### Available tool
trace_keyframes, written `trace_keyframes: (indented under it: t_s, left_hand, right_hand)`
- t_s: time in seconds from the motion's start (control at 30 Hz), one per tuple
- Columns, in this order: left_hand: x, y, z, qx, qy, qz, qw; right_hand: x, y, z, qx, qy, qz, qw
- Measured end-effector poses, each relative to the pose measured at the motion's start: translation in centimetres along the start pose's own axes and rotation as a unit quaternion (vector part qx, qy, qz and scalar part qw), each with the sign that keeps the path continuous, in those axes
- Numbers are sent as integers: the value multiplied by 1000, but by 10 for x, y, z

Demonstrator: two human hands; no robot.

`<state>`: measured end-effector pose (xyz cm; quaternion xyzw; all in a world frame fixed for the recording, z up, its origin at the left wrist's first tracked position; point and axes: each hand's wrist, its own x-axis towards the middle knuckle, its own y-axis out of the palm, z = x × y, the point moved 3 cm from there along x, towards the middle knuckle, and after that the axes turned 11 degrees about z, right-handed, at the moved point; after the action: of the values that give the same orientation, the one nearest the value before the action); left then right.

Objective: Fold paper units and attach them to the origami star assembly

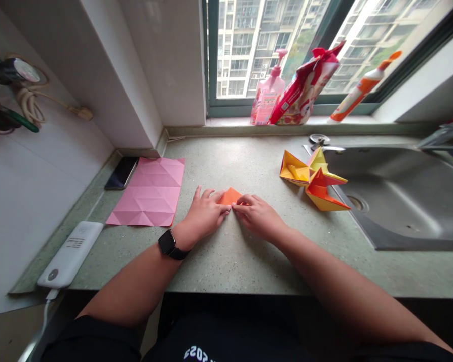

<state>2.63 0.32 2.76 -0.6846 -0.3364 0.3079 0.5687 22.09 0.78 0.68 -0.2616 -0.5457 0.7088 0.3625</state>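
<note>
A small piece of folded orange paper lies on the speckled counter, with its lower edges partly covered by my fingers. From the left, my left hand holds the paper's edge, its thumb and fingertips on it; a black watch is on that wrist. On the other side, my right hand pinches the paper's near right edge between thumb and fingers. Both thumbs nearly meet at the near corner. Right of my hands stand three joined folded-paper pieces in yellow, orange and red.
Creased pink paper sheets lie at left beside a phone. A white power bank with a cable sits near the left edge. At right is a steel sink. A pump bottle, red bag and orange-white bottle stand on the sill.
</note>
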Motion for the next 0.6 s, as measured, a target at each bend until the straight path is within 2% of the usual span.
trace_keyframes:
  t_s: [0.37, 0.5, 0.6]
  left_hand:
    - [-16, -18, 13, 8, -97, 51, 994]
    - [-16, -21, 21, -2, -105, 32, 994]
    - [-11, -24, 28, -14, -115, -21, 993]
  right_hand:
    - [-1, -5, 5, -9, 13, 13, 1000]
    - [0, -7, 6, -22, 15, 24, 999]
    - [0, -8, 7, -28, 15, 25, 999]
